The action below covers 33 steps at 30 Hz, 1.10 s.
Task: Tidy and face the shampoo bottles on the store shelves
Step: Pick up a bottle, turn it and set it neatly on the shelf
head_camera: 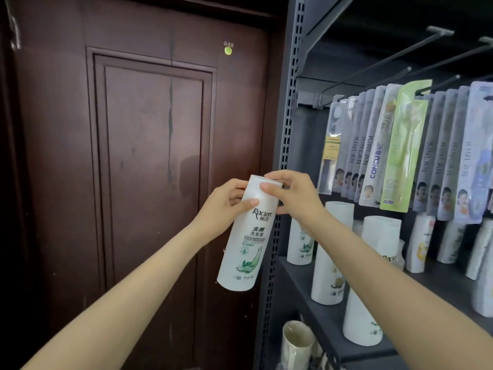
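Door: a dark brown panelled door [149, 161] fills the space to the left of both hands; it plays no part in the work.
Left hand: the left hand [221, 206] grips the upper body of the bottle from its left side, thumb laid across the front just above the brand name, fingers curled round behind.
Bottle in hand: the white shampoo bottle [246, 236] is held in the air just outside the shelf upright [289, 108], clear of the shelf board, tilted with its top leaning right, label towards the person.
Right hand: the right hand [296, 196] pinches the cap end, thumb on the near face of the cap, fingers wrapped over its far side.
Arm pose: both forearms reach forward and upward, converging on the bottle.
Step in hand: by my judgement, checking or turning the bottle before it is placed.
Next move: likely calls for carrying it rightward, past the fingers, onto the shelf [314, 303], upright, label out.
Shelf stock: white bottles [330, 252] stand unevenly to the right of the fingers.
Above: packaged toothbrushes [400, 145] hang from hooks.
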{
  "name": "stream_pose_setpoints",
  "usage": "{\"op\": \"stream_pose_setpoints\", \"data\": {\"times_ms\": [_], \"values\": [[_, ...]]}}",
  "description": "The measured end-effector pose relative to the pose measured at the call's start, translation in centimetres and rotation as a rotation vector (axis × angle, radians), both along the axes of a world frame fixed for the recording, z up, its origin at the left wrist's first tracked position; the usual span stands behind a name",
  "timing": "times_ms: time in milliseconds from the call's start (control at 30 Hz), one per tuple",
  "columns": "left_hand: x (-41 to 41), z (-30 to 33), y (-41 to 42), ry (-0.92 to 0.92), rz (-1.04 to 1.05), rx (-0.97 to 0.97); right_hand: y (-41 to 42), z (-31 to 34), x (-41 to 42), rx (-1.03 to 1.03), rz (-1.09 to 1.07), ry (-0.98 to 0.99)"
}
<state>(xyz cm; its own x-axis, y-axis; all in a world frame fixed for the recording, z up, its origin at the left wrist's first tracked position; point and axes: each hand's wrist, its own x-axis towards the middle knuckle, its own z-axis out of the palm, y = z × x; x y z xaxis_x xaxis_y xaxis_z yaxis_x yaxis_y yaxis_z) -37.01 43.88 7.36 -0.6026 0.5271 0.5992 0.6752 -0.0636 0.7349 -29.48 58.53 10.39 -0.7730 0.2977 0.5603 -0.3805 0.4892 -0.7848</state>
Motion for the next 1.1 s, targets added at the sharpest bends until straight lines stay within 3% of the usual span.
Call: {"op": "stream_pose_setpoints", "data": {"times_ms": [133, 267, 433, 567, 700, 833, 967, 1100], "values": [[0.5, -2.2, -1.8, -0.078, -0.004, -0.213, 0.1, -0.2, 1.3, -0.206, 0.028, 0.007], [1.6, -5.1, -3.1, -0.155, -0.052, -0.379, 0.8, -0.6, 3.1, -0.283, 0.002, 0.017], [4.8, -5.1, -2.0, -0.018, 0.164, -0.323, 1.0, -0.1, 5.4, -0.308, 0.014, 0.01], [7.5, -4.5, -2.4, 0.132, 0.403, -0.371, 0.6, -0.7, 7.2, -0.193, -0.084, -0.096], [9.8, -4.3, -3.2, 0.32, 0.612, -0.422, -0.3, -1.5, 8.6, -0.349, -0.026, 0.009], [10.2, -4.1, -3.9, 0.363, 0.563, -0.443, 0.0, -2.0, 9.6, -0.459, 0.051, 0.071], [9.2, -3.4, -4.9, 0.251, 0.336, -0.562, 1.0, -2.5, 10.6, -0.482, 0.157, 0.12], [8.9, -3.3, -5.4, 0.24, 0.261, -0.735, 1.7, -3.0, 11.3, -0.497, 0.429, 0.1]]}}
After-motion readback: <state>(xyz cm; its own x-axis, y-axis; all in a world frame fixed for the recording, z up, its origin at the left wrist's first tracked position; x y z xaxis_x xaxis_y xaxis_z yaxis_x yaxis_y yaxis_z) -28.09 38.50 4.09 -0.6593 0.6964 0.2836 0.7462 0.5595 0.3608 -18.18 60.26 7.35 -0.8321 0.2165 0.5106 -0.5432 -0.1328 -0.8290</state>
